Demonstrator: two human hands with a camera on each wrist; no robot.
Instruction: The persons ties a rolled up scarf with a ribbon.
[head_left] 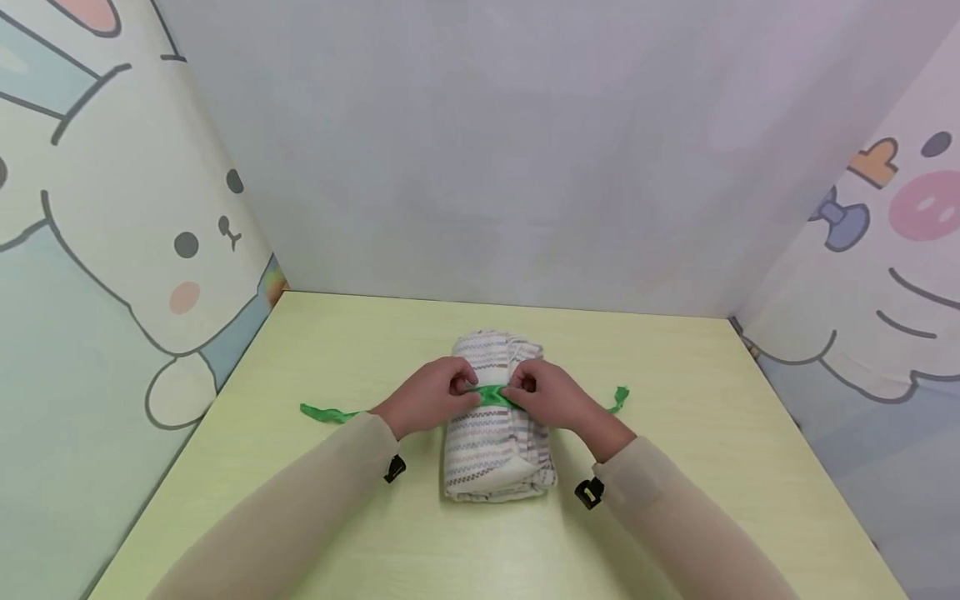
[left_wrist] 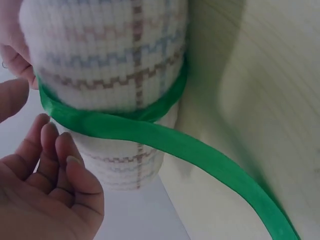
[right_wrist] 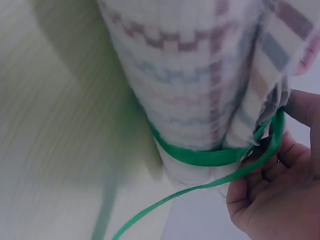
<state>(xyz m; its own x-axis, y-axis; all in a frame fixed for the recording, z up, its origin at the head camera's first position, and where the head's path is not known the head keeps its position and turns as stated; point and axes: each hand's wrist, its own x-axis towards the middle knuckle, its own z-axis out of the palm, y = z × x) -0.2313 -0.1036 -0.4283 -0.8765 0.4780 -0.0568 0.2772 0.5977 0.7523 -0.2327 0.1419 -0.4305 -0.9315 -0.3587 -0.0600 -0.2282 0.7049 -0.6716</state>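
A rolled white cloth (head_left: 480,450) with rows of coloured zigzag stripes lies lengthwise on the table. Round its middle runs a green ribbon (head_left: 493,395), overlapping itself on top. My left hand (head_left: 438,392) is at the ribbon's left part; in the left wrist view its thumb (left_wrist: 12,99) stands apart from the bent fingers, right by the band. From the other side my right hand (head_left: 547,396) pinches the ribbon near the overlap, and in the right wrist view a green strand (right_wrist: 272,142) passes between thumb and fingers.
Loose ribbon ends trail on the pale yellow table (head_left: 360,533), the left tail (head_left: 330,413) beyond my left wrist and the right tail (head_left: 621,398) beyond my right. Behind stands a grey-white wall (head_left: 495,167); panels with cartoon animals flank both sides.
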